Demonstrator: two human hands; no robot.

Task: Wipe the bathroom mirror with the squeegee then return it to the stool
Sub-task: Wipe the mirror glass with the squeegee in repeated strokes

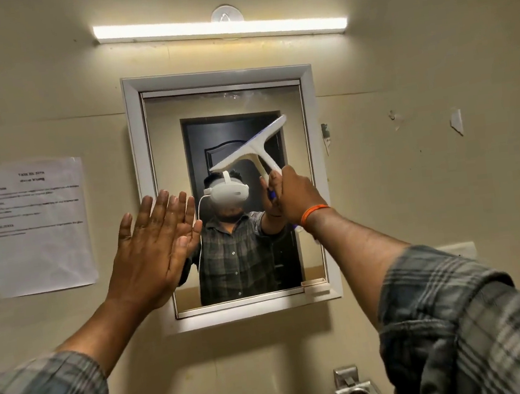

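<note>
Head view shows a person facing a framed bathroom mirror (178, 115) on a beige wall, one squeegee (248, 151) raised in front of the glass. The right hand (294, 194) is clenched around the squeegee's handle, the blade tilted, its right end higher than its left, lying over the upper middle of the mirror; I cannot tell whether the blade edge is actually touching the glass. The left hand (151, 248) is released, fingers straight and together, palm toward the mirror's left edge and frame, seemingly bracing there. To do this stroke well, I would judge the blade should be levelled, pressed evenly along its whole edge, started at the top of the glass and drawn down in overlapping passes, with the flat hand kept clear of the wiped area. Counting: one mirror, one squeegee, two hands, one light bar (220, 28) above, one printed sheet (38, 227) taped at left. The stool is not in sight.
</note>
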